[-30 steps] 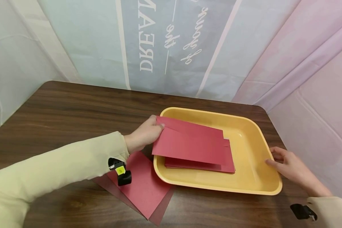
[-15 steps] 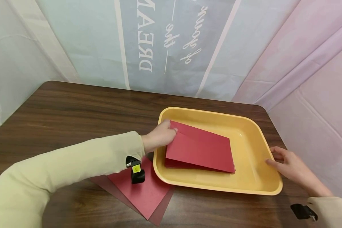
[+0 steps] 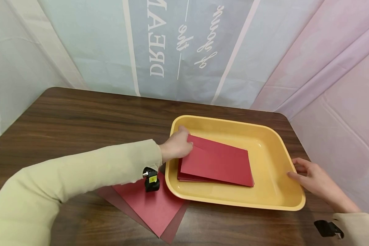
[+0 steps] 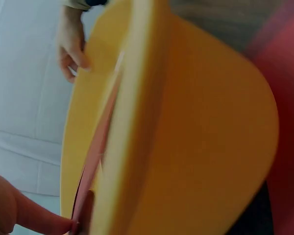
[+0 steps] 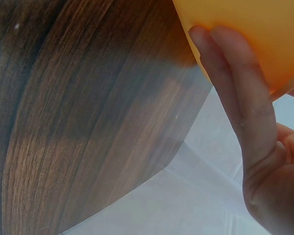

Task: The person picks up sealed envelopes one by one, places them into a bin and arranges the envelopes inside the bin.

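Note:
My left hand (image 3: 176,146) reaches over the left rim of a yellow plastic tray (image 3: 269,164). Its thumb and fingers pinch the left end of a red envelope (image 3: 218,162), the top one of a stack lying in the tray's left part. In the left wrist view the thumb and a fingertip meet at the envelope's edge (image 4: 93,164), just past the tray wall. At the tray's right end my right hand (image 3: 310,179) grips the rim, thumb inside. The right wrist view has its fingers (image 5: 245,83) against the tray's outer wall.
More red envelopes (image 3: 163,212) lie overlapping on the dark wood table (image 3: 104,116), left of the tray and partly under my left forearm. A printed curtain (image 3: 160,41) hangs behind the table, and pale fabric (image 3: 347,112) stands close on the right.
My left hand has moved right and lowered the red envelope from above the tray onto the stack inside. The right hand has kept its place on the rim.

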A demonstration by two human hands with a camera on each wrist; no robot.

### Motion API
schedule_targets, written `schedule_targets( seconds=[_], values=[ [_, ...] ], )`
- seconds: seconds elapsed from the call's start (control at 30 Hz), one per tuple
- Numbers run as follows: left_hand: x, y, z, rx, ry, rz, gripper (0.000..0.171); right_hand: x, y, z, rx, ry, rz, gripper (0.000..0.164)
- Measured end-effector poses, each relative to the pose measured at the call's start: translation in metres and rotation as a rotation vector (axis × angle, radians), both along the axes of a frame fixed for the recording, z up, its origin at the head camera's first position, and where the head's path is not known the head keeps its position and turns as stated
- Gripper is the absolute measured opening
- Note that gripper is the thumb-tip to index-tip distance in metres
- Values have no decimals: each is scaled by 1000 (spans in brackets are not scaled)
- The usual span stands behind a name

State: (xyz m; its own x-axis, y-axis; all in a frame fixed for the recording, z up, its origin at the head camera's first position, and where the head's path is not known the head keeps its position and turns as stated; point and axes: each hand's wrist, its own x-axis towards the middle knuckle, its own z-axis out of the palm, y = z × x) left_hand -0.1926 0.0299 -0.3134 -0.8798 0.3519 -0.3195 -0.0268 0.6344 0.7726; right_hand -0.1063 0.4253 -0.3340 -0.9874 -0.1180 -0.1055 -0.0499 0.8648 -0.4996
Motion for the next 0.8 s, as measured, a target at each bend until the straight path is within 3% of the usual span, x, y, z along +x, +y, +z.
schedule_targets(
  seconds=[0.27, 0.8],
  values=[
    [-2, 1, 1, -204, 76, -106, 59, -1, -1, 3, 19, -24, -9, 32],
    [-4, 14, 0, -369, 21, -107, 58, 0, -1, 1, 30, -14, -13, 33]
  ],
)
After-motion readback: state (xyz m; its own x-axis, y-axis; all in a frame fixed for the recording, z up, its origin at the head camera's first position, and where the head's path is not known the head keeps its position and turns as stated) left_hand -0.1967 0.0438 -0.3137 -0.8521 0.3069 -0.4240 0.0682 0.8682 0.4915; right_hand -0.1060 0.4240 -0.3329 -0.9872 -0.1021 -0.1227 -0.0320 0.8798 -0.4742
